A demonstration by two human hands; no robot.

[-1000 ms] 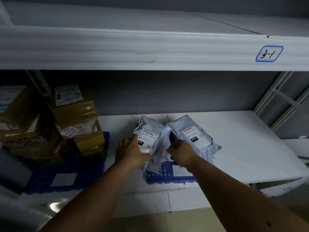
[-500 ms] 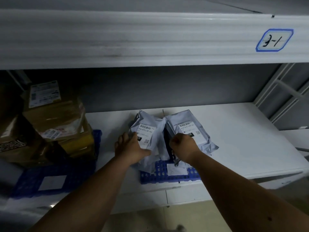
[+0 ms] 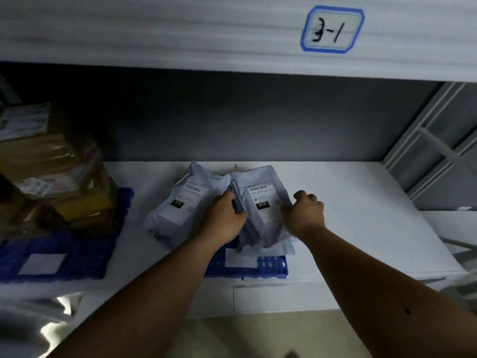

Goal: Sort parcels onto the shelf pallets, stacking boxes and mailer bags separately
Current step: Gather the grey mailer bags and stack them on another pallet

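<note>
Right mailer bag [image 3: 260, 202]: pale grey-blue plastic, crinkled, white barcode label, black "010" tag, lying atop small blue pallet [image 3: 271, 266] on white shelf [image 3: 361, 228]. Left hand [image 3: 224, 215] fingers curled on its left edge; right hand [image 3: 304, 213] pinching its right edge. Second mailer bag [image 3: 180, 205] just beside, touching. Taped brown boxes [image 3: 64, 182] stacked on larger blue pallet [image 3: 77, 257] far left. Tag "3-1" [image 3: 331, 28] above.

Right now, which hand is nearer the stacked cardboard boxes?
Left. The left hand rests between the two mailer bags, closer to the cardboard boxes; the right hand is farther right.
</note>
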